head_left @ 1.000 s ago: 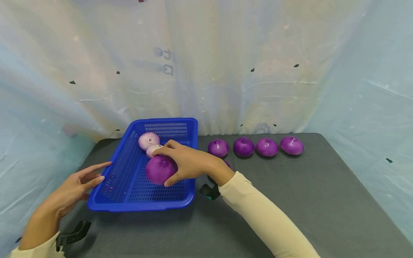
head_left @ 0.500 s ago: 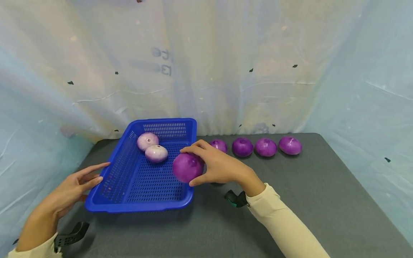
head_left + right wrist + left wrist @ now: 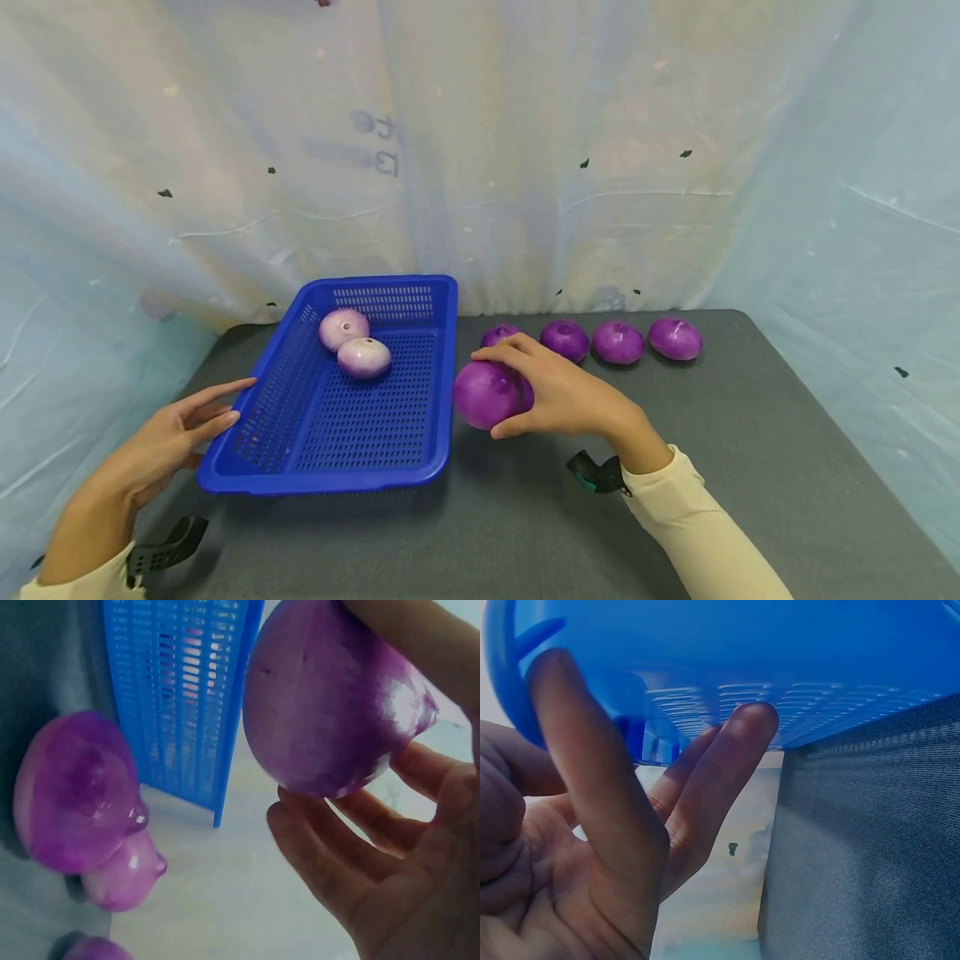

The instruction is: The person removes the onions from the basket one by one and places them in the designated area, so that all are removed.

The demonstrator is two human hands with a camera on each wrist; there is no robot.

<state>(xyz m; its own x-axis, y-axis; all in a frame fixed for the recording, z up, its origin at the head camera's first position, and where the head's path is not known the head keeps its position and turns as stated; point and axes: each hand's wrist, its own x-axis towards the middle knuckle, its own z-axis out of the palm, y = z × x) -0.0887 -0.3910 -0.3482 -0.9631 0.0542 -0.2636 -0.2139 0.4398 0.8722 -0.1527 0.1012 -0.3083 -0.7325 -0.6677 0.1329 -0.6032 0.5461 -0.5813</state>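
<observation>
My right hand (image 3: 558, 387) grips a large red onion (image 3: 483, 396) between thumb and fingers, just right of the blue slotted basket (image 3: 322, 481). In the right wrist view this onion (image 3: 322, 705) appears raised, its pointed tip towards the palm. Another onion (image 3: 528, 395) is mostly hidden behind it. My left hand (image 3: 168, 437) touches the basket's left rim with nearly straight fingers. Seen from the left wrist, the fingers (image 3: 727, 761) lie against the basket's outer wall (image 3: 780, 645). Inside the basket, two paler onions (image 3: 343, 328) touch each other in the back left.
Along the back of the dark grey table (image 3: 750, 467) stands a row of several purple onions (image 3: 618, 342), right of the basket. Pale plastic sheeting (image 3: 480, 167) hangs behind the table and at both sides.
My right hand has carried the red onion rightward, from over the basket's inside across its right rim. The two pale onions in the basket have come into full view. My left hand stays at the rim.
</observation>
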